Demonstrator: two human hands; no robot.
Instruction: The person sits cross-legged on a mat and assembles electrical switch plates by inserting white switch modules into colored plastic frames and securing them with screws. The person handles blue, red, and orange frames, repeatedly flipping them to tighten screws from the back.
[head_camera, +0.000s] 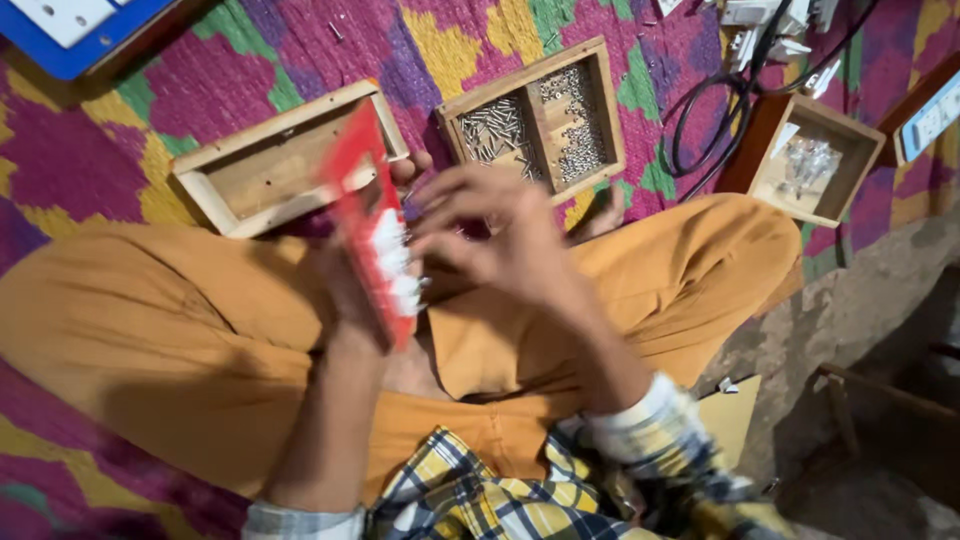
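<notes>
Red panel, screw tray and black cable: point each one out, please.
Red panel (372, 215), head view, on its red edge above the white switches.
Screw tray (535, 118), head view, on the wooden divider between its two compartments.
Black cable (700, 115), head view, on the coiled loop on the mat.

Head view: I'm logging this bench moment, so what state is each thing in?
Red panel: upright, held edge-on, white switches along it.
Left hand: closed around the red panel from behind.
Right hand: fingers curled at the panel's face, blurred.
Shallow wooden box: open; contents not visible.
Divided wooden tray: open, both compartments hold screws.
Small wooden box: open, holds clear bagged parts.
Black cable: coiled on the cloth.
</notes>
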